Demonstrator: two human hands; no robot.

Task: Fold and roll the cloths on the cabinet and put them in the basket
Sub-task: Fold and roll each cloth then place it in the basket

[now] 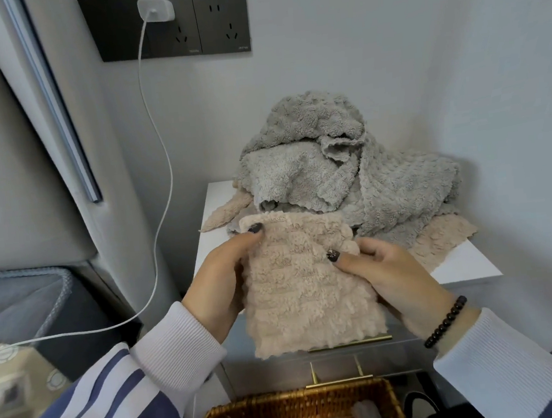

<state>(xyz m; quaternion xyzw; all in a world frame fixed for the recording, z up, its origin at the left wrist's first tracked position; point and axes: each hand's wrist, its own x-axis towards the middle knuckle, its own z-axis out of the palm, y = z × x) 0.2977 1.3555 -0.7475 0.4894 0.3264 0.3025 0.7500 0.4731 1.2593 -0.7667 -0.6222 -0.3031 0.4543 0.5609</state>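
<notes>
Both my hands grip the folded beige cloth (303, 283) just above the basket (298, 415): left hand (221, 281) pinches its top corner, right hand (392, 278) its other edge. To roll it well I'd keep the edges square and roll tight. Grey cloths (341, 168) piled on the cabinet (465, 268) behind the basket.

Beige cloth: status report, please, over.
Left hand and right hand grip folded beige cloth. Grey cloth pile waits on cabinet. Basket below, unobstructed.
</notes>
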